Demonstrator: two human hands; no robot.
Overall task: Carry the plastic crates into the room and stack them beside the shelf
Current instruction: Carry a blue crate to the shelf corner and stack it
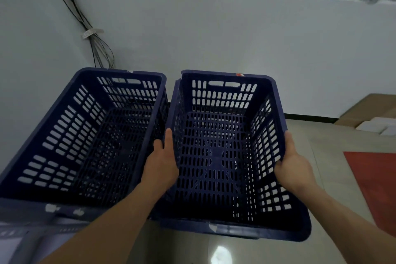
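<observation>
Fingers (168,141), left hand (162,165) and right hand (294,165), clamp held crate (214,156) rims | step: likely placing beside parked crate (85,135) | next: lower level

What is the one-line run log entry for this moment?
left hand grip: right crate, left rim | right hand grip: same crate, right rim | left crate: alongside, untouched | both crates: empty

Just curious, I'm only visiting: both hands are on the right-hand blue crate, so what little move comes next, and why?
Probably lower it straight down. The left hand and right hand grip the long sides of the right crate, which is lined up beside the left crate by the wall.
</observation>
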